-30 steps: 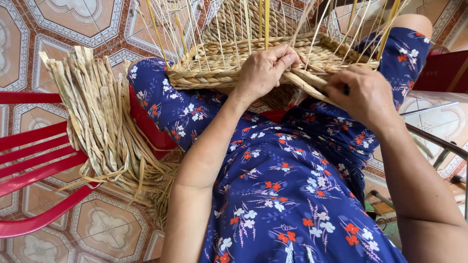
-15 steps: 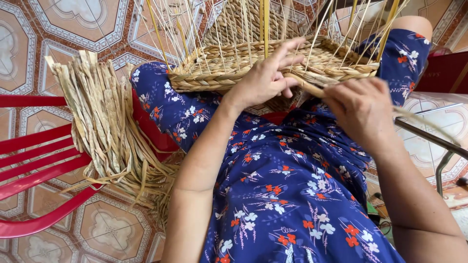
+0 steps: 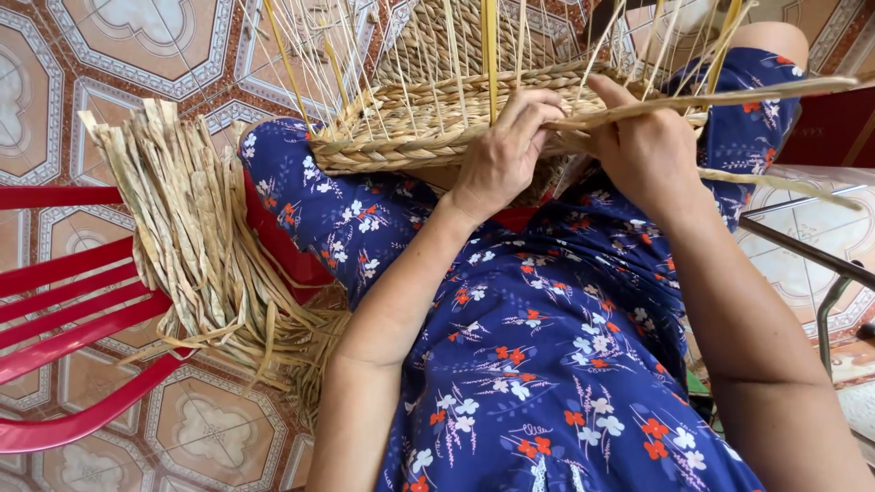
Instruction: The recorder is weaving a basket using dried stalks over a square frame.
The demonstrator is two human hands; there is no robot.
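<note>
Here, seen from above, a person sits with a half-woven basket resting across the knees, on the lap of a blue flowered dress. The left hand lies on the basket's near rim, fingers curled over the woven edge and pressed around one upright stake. The right hand sits just beside it, closed on a long flat strand that runs out to the right, its thumb raised against the rim. The basket looks light and stiff where it is already woven, with rows of pale twisted fibre packed tightly; the thin stakes standing up from the rim look springy and easily snapped, so the firm woven rim seems the safest place to hold it. The loose strand seems soft, flat and pliable, likely to fray or kink if pinched hard, and best gripped close to the weave. What lies inside the basket cannot be told, since the stakes and hands cover it. To the left, a thick bundle of dried flat strands is draped over the edge of a red chair, touching the dress. Patterned floor tiles show underneath.
</note>
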